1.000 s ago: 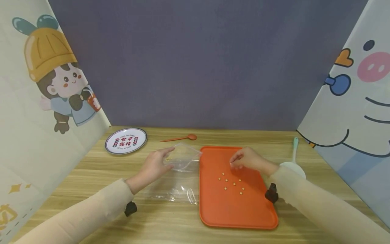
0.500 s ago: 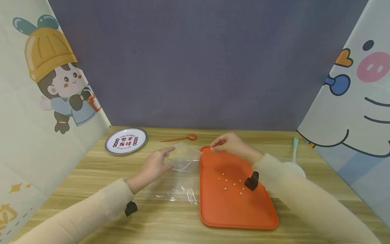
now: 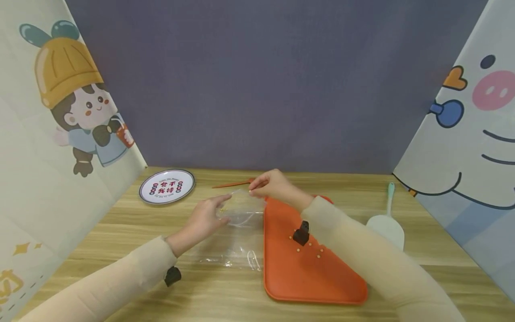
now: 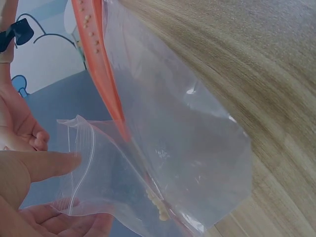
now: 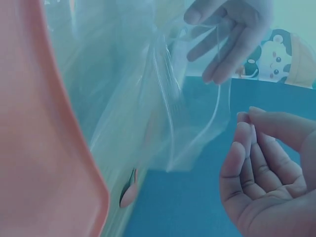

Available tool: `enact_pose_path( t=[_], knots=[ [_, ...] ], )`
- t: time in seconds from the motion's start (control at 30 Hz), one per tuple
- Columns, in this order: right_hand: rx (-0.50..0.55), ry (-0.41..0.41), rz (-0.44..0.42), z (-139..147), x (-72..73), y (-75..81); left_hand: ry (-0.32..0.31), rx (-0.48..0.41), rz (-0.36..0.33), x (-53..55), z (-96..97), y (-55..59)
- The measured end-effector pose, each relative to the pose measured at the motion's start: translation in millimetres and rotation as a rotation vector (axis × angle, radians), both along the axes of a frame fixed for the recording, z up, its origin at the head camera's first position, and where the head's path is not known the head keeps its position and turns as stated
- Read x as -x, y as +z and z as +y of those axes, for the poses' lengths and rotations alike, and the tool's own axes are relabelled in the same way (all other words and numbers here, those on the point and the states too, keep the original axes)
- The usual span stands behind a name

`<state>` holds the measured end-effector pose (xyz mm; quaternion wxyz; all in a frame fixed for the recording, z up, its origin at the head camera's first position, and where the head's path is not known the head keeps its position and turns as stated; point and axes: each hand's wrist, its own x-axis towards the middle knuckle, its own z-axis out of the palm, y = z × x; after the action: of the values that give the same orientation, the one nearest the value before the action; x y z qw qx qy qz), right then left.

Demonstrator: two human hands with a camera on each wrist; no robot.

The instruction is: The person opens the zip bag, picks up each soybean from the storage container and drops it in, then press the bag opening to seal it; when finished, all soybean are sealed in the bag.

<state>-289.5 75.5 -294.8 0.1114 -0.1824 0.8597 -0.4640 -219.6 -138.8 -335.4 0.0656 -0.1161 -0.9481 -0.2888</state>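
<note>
My left hand (image 3: 203,221) holds a clear zip bag (image 3: 237,246) by its mouth, thumb and fingers spread at the opening. Inside the bag, low down, several small pale soybeans (image 4: 158,205) lie in a cluster. At the far corner of that mouth is my right hand (image 3: 275,185), thumb and fingertips pinched together on a tiny pale bean, mostly hidden by the fingers. In the right wrist view these pinched fingertips (image 5: 249,116) are beside the opening. More soybeans (image 3: 298,250) are scattered on an orange tray (image 3: 310,284) right of the bag, partly covered by the right arm.
Behind the bag lies an orange spoon (image 3: 231,184), its bowl overlapped by the right hand. A white plate with red lettering (image 3: 166,187) is at the back left. On the right rests a pale ladle or strainer with a green handle (image 3: 386,228). Upright panels enclose the table.
My right hand has travelled left from over the tray to the bag's mouth, fingertips staying pinched. The left hand and bag have kept their place.
</note>
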Motion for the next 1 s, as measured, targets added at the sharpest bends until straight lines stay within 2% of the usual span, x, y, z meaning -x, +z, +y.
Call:
enact_pose_path(
  t=[0.23, 0.5, 0.77, 0.87, 1.0],
  knots=[
    [0.004, -0.002, 0.02, -9.5, 3.5, -5.2, -0.006, -0.006, -0.006, -0.1, -0.3, 0.1],
    [0.026, -0.015, 0.014, -4.0, 6.5, -10.9, 0.0, -0.024, -0.029, -1.4, 0.1, 1.6],
    [0.022, -0.033, 0.012, 21.4, 5.7, -11.3, -0.003, -0.031, -0.014, -1.0, -1.6, 1.0],
    [-0.009, -0.02, 0.022, 34.8, 6.2, -12.5, -0.006, -0.031, -0.018, -1.1, -2.0, 0.8],
    [-0.023, 0.006, -0.011, 54.6, 6.5, -16.1, -0.007, -0.037, -0.027, -2.0, -2.4, 1.4]
  ],
)
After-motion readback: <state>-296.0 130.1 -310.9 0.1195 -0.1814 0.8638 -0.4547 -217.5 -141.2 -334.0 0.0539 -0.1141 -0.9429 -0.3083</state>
